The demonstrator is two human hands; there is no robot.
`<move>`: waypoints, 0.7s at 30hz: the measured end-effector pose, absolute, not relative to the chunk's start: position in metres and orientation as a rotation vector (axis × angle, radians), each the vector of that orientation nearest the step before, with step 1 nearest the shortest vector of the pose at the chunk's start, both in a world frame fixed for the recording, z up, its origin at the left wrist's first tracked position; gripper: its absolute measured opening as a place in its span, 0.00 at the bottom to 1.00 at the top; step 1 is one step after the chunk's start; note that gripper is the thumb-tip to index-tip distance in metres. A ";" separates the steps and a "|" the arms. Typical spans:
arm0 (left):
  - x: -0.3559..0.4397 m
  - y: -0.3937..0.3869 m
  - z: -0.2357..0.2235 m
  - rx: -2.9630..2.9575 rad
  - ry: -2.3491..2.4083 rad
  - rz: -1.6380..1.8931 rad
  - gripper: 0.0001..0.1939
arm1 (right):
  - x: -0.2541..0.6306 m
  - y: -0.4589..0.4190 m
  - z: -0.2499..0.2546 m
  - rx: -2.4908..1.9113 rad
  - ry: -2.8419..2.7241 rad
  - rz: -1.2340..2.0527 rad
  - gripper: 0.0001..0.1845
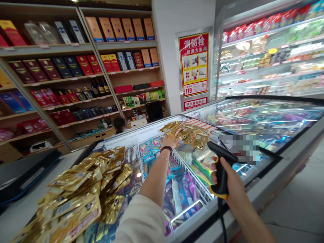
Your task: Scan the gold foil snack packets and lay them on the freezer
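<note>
Head view: the handheld barcode scanner (220,172) sits in my right hand (229,180), its long axis tilted, with the nose pointing up and left toward the far pile of gold foil sachets (183,135). Its black cable (222,219) hangs straight down from the butt. The right hand is closed around the grip, holding the scanner firmly. My left hand (168,141) is extended forward, open and palm down, touching the near edge of the far pile without visibly grasping anything. A dark bead bracelet (166,149) and a thin bangle (164,159) circle the left wrist. A larger pile of gold foil sachets (83,192) lies left of my forearm, beside the white table (22,199). Both hands are above a glass-topped chest freezer (263,125) with a wire divider (193,179).
</note>
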State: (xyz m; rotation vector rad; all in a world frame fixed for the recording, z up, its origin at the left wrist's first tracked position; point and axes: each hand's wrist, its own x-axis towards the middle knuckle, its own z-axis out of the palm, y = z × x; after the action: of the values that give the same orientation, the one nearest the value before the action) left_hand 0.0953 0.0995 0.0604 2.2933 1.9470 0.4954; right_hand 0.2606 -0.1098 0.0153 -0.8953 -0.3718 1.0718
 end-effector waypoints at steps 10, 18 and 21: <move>0.112 0.081 0.059 2.429 1.924 0.316 0.19 | 0.262 -0.109 0.012 -0.890 -0.395 1.068 0.40; 0.147 0.060 0.067 2.409 1.754 0.398 0.18 | 0.261 -0.108 0.015 -0.884 -0.394 1.058 0.40; 0.157 0.056 0.065 2.347 1.661 0.503 0.18 | 0.259 -0.108 0.018 -0.898 -0.381 1.074 0.37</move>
State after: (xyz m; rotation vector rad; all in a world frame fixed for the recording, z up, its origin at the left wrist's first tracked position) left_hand 0.1566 0.0556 0.0655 2.3466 1.6606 0.5031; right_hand 0.2593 -0.1084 0.0180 -0.8983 -0.3808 1.0742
